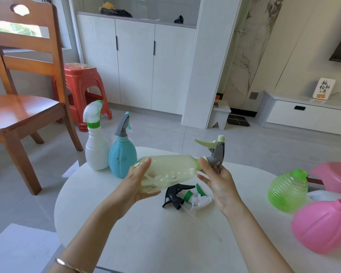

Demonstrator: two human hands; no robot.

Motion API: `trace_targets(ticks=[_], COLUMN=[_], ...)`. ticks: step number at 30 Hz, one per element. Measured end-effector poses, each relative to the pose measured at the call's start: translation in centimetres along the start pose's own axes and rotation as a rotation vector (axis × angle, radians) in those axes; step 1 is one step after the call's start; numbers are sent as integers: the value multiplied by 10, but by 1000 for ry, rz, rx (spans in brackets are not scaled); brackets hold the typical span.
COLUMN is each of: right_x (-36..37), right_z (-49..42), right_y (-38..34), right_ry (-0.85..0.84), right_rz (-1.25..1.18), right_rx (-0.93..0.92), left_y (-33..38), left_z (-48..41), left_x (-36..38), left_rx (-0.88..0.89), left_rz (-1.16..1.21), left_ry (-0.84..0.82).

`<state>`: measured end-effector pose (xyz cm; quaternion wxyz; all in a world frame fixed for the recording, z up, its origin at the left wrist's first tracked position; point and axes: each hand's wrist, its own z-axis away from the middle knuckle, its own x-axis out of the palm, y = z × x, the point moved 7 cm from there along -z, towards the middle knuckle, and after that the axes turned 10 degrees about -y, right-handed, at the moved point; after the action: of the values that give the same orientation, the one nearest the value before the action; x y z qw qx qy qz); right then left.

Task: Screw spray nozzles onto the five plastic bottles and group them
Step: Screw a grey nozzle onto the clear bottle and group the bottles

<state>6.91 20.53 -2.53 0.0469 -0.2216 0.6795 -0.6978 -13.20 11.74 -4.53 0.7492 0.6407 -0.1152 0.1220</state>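
Five bottles: left hand (138,182) grasps the pale bottle (169,172) above the counter (165,233), right hand (219,184) fingers grasping its grey nozzle (215,154); two loose nozzles (185,196) lie beneath it

Your only view came from the camera on your head, which looked forward and down across the round white table (165,233). It sat close enough that both forearms filled the lower frame. Beyond your fingertips (146,161) it took in the wooden chair (26,107) and white cabinets (136,64). No second view overlapped it.
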Motion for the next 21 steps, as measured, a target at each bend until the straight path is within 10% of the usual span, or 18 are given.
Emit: trace_targets(ticks=[5, 21], right_x=[1, -18], right_z=[-5, -3], right_y=[-16, -3], right_ry=[-164, 1], right_rz=[84, 115], right_rx=[-97, -5], left_y=[-18, -4], left_z=[3, 4], left_x=[-1, 6], left_rx=[-198, -114], left_rz=[293, -386], left_ry=[17, -114])
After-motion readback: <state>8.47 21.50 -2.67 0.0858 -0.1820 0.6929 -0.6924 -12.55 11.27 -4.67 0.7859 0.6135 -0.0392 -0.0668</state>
